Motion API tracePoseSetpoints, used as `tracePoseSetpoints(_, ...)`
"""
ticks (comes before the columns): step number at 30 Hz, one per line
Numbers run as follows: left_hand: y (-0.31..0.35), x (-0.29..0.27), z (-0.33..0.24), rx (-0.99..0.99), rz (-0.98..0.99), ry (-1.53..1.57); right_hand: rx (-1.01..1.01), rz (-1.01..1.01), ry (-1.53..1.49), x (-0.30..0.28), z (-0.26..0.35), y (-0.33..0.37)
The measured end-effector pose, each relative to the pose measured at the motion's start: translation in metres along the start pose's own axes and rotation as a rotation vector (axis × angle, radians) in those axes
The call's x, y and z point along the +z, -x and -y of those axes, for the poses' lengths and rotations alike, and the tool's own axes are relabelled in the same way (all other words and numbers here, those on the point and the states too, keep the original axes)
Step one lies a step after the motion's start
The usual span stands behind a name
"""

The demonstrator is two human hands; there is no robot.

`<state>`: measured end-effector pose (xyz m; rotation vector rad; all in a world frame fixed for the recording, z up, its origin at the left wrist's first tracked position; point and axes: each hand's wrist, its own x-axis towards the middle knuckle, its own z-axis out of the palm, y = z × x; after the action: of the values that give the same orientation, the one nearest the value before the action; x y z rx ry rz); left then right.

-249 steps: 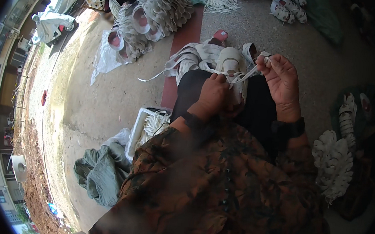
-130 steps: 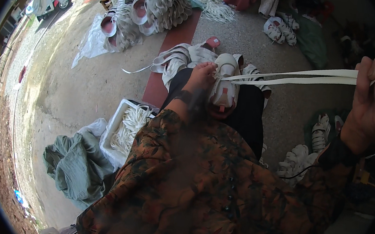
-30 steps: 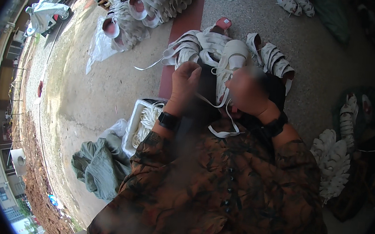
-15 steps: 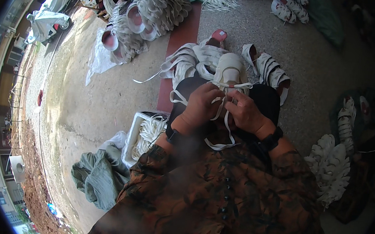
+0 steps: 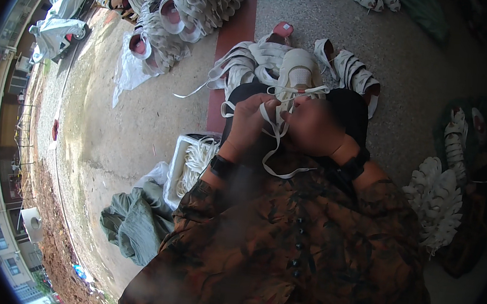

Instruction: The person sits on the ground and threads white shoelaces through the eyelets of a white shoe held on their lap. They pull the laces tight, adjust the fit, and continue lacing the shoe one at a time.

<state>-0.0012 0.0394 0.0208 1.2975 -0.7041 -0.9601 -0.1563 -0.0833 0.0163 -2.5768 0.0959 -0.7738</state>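
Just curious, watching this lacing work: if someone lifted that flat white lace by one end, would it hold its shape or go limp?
Probably limp: the white lace droops in a loose loop below the left hand and right hand. It looks light and thin, since it bends sharply at the white shoe. Being flat, it seems unlikely to roll away.

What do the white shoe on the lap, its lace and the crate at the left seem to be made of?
White shoe: probably matte fabric or synthetic upper; no shine. Lace: flat woven tape, limp and looping between left hand and right hand. Crate: likely moulded white plastic, thin rigid rim.
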Motion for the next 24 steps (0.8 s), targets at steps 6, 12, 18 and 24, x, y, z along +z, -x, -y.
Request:
tracePoseSetpoints(6, 0.01, -0.01, -0.009, 0.149, -0.089, -0.065, -0.171, 0.01, -0.128, 0.007, 0.0, -0.009)
tracePoseSetpoints(12, 0.008, -0.024, -0.003, 0.161, 0.044, 0.63, 0.343, 0.02, -0.704, -0.032, 0.003, 0.018)
tracePoseSetpoints(18, 0.036, -0.072, 0.03, 0.088, -0.092, 1.079, 0.729, -0.687, -1.214, -0.074, -0.042, 0.089)
tracePoseSetpoints(24, 0.063, -0.124, 0.045, 0.042, -0.315, 1.152, 0.765, -0.967, -1.227, -0.101, -0.09, 0.156)
